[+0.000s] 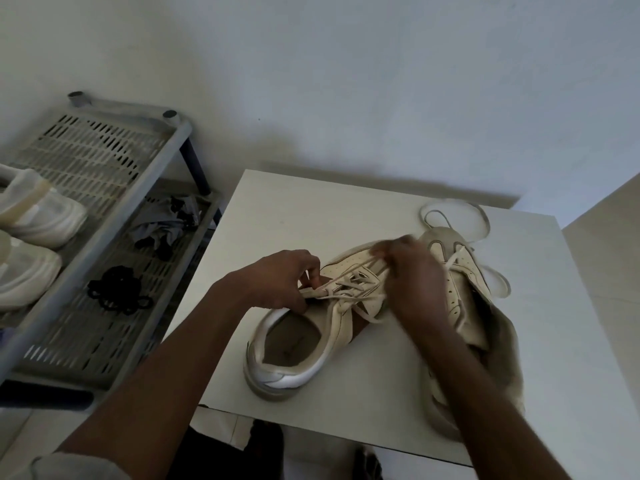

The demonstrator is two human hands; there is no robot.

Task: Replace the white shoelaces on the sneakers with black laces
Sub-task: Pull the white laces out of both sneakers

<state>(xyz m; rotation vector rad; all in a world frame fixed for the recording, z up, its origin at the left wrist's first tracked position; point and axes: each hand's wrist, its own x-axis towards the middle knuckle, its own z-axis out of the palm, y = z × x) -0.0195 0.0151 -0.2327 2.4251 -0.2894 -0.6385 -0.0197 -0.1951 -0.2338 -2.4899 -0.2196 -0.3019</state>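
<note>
Two cream sneakers lie on a small white table (311,209). The nearer sneaker (298,351) points away from me, its white lace (349,289) partly loosened across the eyelets. My left hand (277,282) pinches the lace near the tongue. My right hand (412,282), blurred, grips another stretch of the same lace above the toe end. The second sneaker (464,292) lies to the right, half hidden by my right arm, with loose white lace loops (485,223) trailing behind it. A bundle of black laces (117,292) lies on the rack to the left.
A grey plastic shoe rack (104,188) stands left of the table, with two pale shoes (31,237) on its upper shelf and a crumpled grey cloth (166,226) on the lower one. A white wall runs behind the table. Pale floor tiles show below.
</note>
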